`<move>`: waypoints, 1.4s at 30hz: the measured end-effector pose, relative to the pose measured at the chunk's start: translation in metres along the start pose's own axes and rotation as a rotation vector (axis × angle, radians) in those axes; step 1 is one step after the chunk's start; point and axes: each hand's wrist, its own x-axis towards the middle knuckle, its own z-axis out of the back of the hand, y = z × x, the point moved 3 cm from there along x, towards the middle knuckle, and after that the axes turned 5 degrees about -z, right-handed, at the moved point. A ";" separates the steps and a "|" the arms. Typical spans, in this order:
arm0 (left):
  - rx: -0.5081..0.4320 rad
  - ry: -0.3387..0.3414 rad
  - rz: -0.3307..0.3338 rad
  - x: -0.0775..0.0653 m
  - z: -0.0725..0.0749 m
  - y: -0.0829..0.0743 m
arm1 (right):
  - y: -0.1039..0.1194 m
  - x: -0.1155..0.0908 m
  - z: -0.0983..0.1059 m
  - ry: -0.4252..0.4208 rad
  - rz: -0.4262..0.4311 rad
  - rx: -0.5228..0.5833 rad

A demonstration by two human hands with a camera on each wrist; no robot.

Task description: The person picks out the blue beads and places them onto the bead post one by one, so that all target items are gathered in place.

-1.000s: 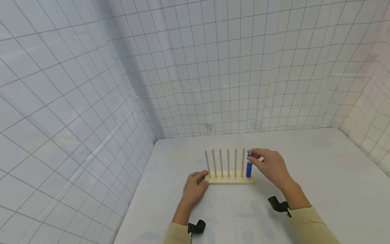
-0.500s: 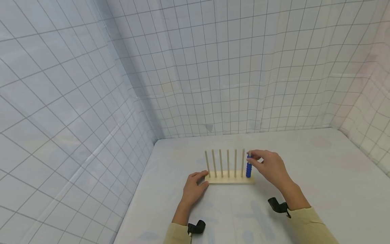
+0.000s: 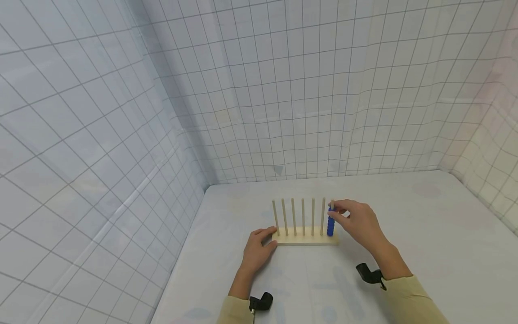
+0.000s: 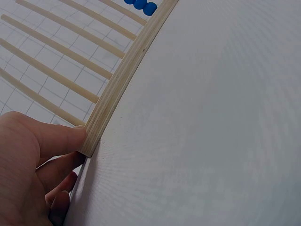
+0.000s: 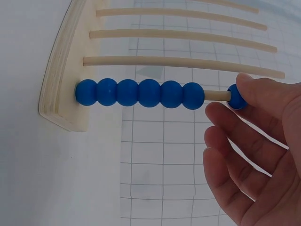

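Note:
A pale wooden bead rack [image 3: 305,240] stands on the table, with a row of upright pegs. My left hand [image 3: 256,249] grips the left end of its base, thumb on one side and fingers on the other, as the left wrist view [image 4: 51,150] confirms. On the rightmost peg sits a stack of several blue beads [image 5: 138,92], resting against the base. Near that peg's tip, my right hand [image 3: 360,220] pinches another blue bead [image 5: 236,96] between thumb and fingers. Bare peg shows between this bead and the stack in the right wrist view.
The other pegs [image 3: 303,216] carry no beads. A white cloth [image 3: 307,288] covers the table. Grid-patterned curtains [image 3: 283,99] hang behind and at both sides. Black wrist cameras [image 3: 369,273] are strapped to both wrists.
My right hand has shifted slightly down along the rightmost peg. My left hand and the rack's base look almost still.

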 end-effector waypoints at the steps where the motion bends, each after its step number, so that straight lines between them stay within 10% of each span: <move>1: 0.001 0.001 0.000 0.000 0.000 0.000 | 0.000 0.000 0.000 0.002 -0.004 0.001; 42: 0.015 -0.002 -0.021 0.000 0.000 0.001 | -0.008 -0.007 -0.010 0.056 -0.054 0.011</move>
